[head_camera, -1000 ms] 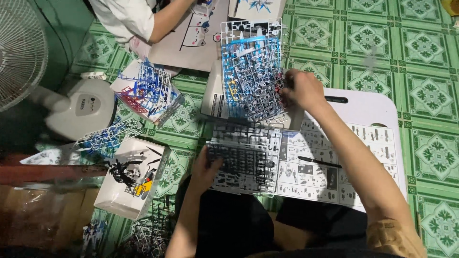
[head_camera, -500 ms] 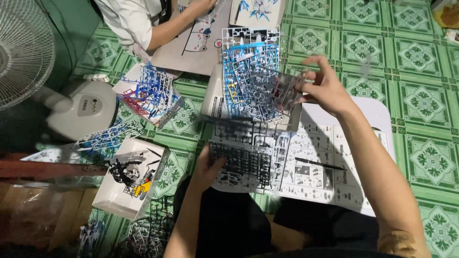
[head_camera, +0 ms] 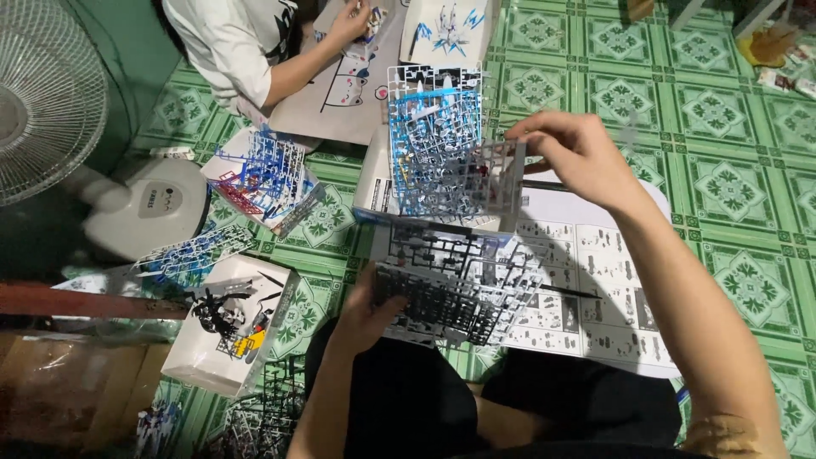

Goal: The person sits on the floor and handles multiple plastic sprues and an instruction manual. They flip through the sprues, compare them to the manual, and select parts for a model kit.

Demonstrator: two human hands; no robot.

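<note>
Right hand [head_camera: 578,157] fingers pinched on grey parts frame [head_camera: 489,178] (left hand [head_camera: 361,310] gripping dark frames [head_camera: 442,293]).

A white fan [head_camera: 51,93] stands at the far left on its round base [head_camera: 144,208]. Just right of the base, a box lid [head_camera: 259,183] holds blue and red part frames. Nearer, a white box [head_camera: 229,327] holds black and yellow parts, with pale blue frames [head_camera: 191,251] between it and the base. Far off, another person in a white shirt [head_camera: 225,42] sits at a board [head_camera: 348,98]. A green patterned tile floor [head_camera: 731,102] fills the right.
</note>
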